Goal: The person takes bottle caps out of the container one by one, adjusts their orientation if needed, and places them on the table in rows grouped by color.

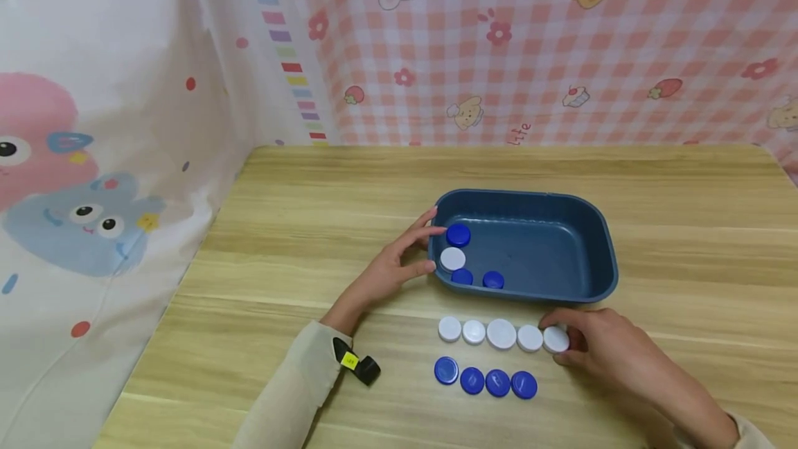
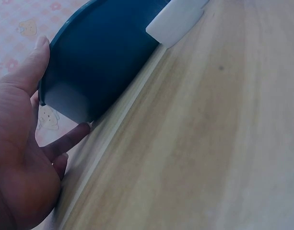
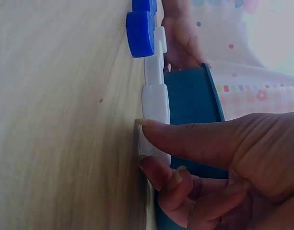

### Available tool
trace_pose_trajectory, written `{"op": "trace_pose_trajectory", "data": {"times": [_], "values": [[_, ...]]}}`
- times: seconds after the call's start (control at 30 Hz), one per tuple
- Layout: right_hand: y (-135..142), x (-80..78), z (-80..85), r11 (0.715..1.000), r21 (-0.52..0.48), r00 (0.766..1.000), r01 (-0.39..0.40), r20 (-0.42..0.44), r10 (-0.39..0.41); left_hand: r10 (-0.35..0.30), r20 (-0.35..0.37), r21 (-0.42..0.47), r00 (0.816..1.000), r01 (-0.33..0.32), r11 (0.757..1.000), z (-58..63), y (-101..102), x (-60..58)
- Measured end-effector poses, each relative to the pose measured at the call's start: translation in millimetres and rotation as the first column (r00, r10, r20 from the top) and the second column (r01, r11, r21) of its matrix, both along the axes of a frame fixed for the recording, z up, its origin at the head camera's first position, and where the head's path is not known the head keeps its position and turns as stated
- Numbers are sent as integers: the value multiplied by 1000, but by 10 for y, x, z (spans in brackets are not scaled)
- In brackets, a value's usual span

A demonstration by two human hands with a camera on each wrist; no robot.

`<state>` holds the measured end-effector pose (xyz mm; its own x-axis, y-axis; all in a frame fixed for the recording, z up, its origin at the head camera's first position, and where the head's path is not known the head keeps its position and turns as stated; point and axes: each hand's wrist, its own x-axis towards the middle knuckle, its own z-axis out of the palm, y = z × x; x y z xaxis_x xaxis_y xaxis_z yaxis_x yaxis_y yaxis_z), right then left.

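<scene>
My left hand [image 1: 388, 270] touches the left end of a dark blue plastic bin [image 1: 530, 251], its fingers spread and fairly straight along the wall and rim. Between the thumb and fingers of my right hand [image 1: 617, 346] is a white bottle cap [image 1: 555, 339], pinched by its edges at the right end of a row of white caps [image 1: 501, 334]. The right wrist view shows this pinched cap [image 3: 154, 146] low at the tabletop. Nearer to me runs a row of blue caps [image 1: 497, 382]. Inside the bin lie a white cap [image 1: 452, 259] and several blue caps [image 1: 458, 235].
The wooden table [image 1: 324, 206] carries everything. A pink checked cloth [image 1: 499, 54] hangs behind it, and a white patterned cloth [image 1: 125, 144] hangs at the left. A black strap with a yellow label [image 1: 350, 360] is on my left sleeve.
</scene>
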<state>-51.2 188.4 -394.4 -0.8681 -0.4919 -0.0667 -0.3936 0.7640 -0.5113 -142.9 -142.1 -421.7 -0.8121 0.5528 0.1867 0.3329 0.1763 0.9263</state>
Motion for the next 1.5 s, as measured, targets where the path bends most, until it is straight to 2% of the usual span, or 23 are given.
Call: {"op": "trace_pose_trajectory", "data": {"times": [0.1,0.2,0.67,0.87,1.07,1.3,1.5], "values": [[-4,-2,10,1000,6,1000,-1,10,1,-11,8,17,1000,11,1000,100,9,45],[-3,-3,14,1000,7,1000,-3,10,3,-17,5,18,1000,17,1000,134,9,55],[18,3,66,1000,16,1000,-6,30,6,-12,-2,15,1000,12,1000,113,10,39],[33,21,166,1000,17,999,-14,30,14,-8,-6,8,1000,8,1000,116,2,36],[47,-1,340,998,2,998,-65,11,65,-1,0,10,1000,1,1000,131,-3,52],[20,-186,604,998,-23,997,-53,-62,52,-7,-3,6,1000,7,1000,143,3,58],[-72,-427,667,996,-59,994,-74,-88,68,-9,-4,-4,1000,9,1000,148,-1,64]]}}
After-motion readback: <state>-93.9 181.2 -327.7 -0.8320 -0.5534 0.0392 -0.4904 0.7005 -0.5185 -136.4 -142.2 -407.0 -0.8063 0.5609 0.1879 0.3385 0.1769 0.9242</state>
